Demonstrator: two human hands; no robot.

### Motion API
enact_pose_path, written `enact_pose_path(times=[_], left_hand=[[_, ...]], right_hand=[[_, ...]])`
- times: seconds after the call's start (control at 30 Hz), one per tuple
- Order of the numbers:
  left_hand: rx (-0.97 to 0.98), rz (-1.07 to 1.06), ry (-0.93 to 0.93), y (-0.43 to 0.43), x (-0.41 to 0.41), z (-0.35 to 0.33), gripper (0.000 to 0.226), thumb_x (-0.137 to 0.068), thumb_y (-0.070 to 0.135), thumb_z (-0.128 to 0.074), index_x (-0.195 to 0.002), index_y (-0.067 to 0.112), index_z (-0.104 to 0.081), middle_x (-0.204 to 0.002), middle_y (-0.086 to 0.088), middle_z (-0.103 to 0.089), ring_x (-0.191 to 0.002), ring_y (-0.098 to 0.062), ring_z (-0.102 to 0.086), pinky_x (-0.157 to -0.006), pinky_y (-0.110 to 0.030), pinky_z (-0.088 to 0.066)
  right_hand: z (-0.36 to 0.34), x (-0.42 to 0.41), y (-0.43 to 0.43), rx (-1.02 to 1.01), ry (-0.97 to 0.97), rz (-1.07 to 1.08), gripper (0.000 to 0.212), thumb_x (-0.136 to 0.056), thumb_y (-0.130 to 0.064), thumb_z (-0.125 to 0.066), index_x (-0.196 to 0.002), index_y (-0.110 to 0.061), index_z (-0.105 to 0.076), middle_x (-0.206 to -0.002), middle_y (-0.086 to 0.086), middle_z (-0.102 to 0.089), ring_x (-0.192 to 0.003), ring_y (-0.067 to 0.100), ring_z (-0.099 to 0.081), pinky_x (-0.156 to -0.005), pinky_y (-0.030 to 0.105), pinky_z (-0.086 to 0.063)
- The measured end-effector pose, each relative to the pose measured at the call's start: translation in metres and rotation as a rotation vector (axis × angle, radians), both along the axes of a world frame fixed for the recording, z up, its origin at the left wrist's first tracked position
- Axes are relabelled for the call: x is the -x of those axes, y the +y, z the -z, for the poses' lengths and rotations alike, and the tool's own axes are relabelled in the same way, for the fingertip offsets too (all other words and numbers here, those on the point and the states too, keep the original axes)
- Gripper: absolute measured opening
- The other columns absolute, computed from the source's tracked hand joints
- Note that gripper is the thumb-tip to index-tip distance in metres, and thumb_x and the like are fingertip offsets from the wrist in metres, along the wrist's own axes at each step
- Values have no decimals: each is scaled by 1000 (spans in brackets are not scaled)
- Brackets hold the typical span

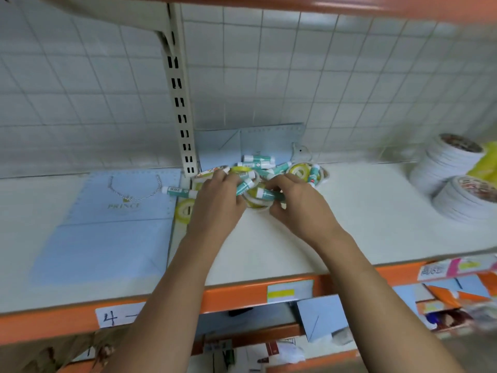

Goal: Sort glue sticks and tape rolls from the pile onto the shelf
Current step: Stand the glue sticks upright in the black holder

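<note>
Right hand [295, 208] pinching glue stick [265, 193] over pile [258, 161] of glue sticks and tape rolls on shelf [363, 224], left hand [215, 203] curled into pile, grip unclear, blue bag [113, 232] left of it.

Glue sticks [258, 160]: teal and white
Tape rolls [300, 171]: yellow
Shelf [349, 211]: white, orange edge
Bag [113, 227]: pale blue
Stacked rolls [446, 162]: white
</note>
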State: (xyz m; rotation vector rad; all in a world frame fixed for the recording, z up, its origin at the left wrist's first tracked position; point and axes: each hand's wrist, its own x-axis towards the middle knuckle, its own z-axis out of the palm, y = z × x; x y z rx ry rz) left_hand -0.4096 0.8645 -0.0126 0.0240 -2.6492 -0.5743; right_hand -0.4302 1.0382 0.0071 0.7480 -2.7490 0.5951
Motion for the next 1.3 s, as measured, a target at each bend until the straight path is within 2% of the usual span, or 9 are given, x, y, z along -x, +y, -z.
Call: enact_pose_path(times=[0.2,0.33,0.53,0.73,0.93,1.1,1.23,1.3], left_hand=[[65,170,-82,58,-17,-4,24,-81,21,-57,-105,22,-57,-108,5,-54,-94,-22,-56,-64,-31,-40],[72,321,-90,121,-16,-6,21,-82,23,-57,-102,22,-54,-102,6,-53,-90,-19,-56,-68,-36,-48],[101,491,-76,233,-12,-8,16,-81,23,-54,-97,23,-54,-98,6,-52,-85,-19,-55,-70,-36,-47],[124,584,-102,354,-13,-4,17,-82,26,-54,-100,24,-54,-100,6,-52,-91,-20,-55,-74,-39,-47],[144,633,-95,468,-10,2,18,-84,27,-57,-101,23,-55,-101,5,-52,-88,-21,-55,-65,-33,-41],[141,660,-107,537,-4,4,21,-86,27,-55,-107,24,-56,-106,6,-53,-89,-18,-55,-64,-28,-36],[136,675,-111,575,10,1,26,-86,25,-56,-112,23,-59,-109,5,-55,-94,-19,-56,-71,-33,-44],[141,681,-110,589,19,0,29,-85,22,-56,-114,24,-61,-108,5,-55,-95,-20,-55,-73,-33,-43]], right_hand=[[4,-21,68,-26,-56,143,29,-77,-12,-60,-106,-17,-57,-104,4,-60,-96,29,-56,-76,43,-48],[8,-38,124,-28,-75,285,28,-78,-13,-58,-106,-18,-56,-101,1,-58,-93,27,-55,-75,43,-47],[5,-64,238,-3,-79,446,28,-76,-12,-59,-103,-17,-56,-99,1,-58,-91,27,-54,-73,43,-47],[8,-85,360,26,-76,525,25,-77,-13,-63,-102,-17,-59,-96,2,-60,-86,25,-55,-66,40,-46],[15,-96,476,5,-107,597,21,-80,-12,-60,-100,-15,-57,-98,3,-58,-86,25,-53,-69,42,-48],[12,-94,539,18,-116,611,24,-81,-11,-59,-103,-17,-58,-102,0,-58,-87,24,-54,-71,42,-48],[13,-84,578,14,-83,642,26,-80,-12,-59,-105,-19,-61,-100,-2,-60,-88,23,-55,-71,41,-48],[16,-77,593,45,-42,643,26,-81,-12,-59,-105,-19,-64,-98,-2,-61,-88,21,-57,-71,39,-49]])
